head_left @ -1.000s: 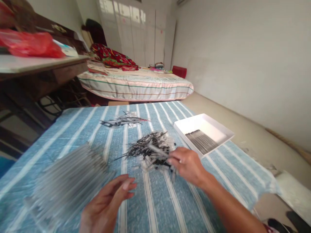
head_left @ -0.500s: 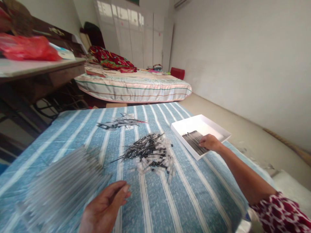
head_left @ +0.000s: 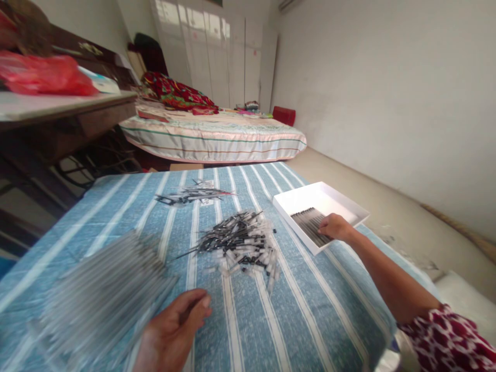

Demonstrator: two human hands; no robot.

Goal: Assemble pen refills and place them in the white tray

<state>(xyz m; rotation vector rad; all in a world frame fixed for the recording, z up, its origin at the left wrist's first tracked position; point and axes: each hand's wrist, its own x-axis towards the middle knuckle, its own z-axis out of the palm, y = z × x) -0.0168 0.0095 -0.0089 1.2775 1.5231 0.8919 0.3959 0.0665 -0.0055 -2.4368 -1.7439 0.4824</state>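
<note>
My right hand (head_left: 335, 227) reaches into a shallow white box (head_left: 284, 211), fingers pinched on a pen at the near end of a row of pens (head_left: 308, 221). The row lies side by side, dark ends toward the far side. My left hand (head_left: 176, 325) hovers near the table's front, fingers curled and thumb against them, with nothing visible in it. Left of it is a wide stack of clear pen barrels (head_left: 104, 294), blurred. Ahead of it lies a mixed heap of black refills (head_left: 222, 235) and small clear and black pen parts (head_left: 253, 256).
A smaller pile of thin black refills (head_left: 189, 195) lies farther back on the striped blue cloth (head_left: 310, 310). Beyond the table stands a bed (head_left: 217, 137). At left, a side table (head_left: 70, 106) carries a red plastic bag (head_left: 46, 75). A white wall rises at right.
My left hand has shifted very slightly to the right. The right hand stays at the row of pens in the box, almost unmoved.
</note>
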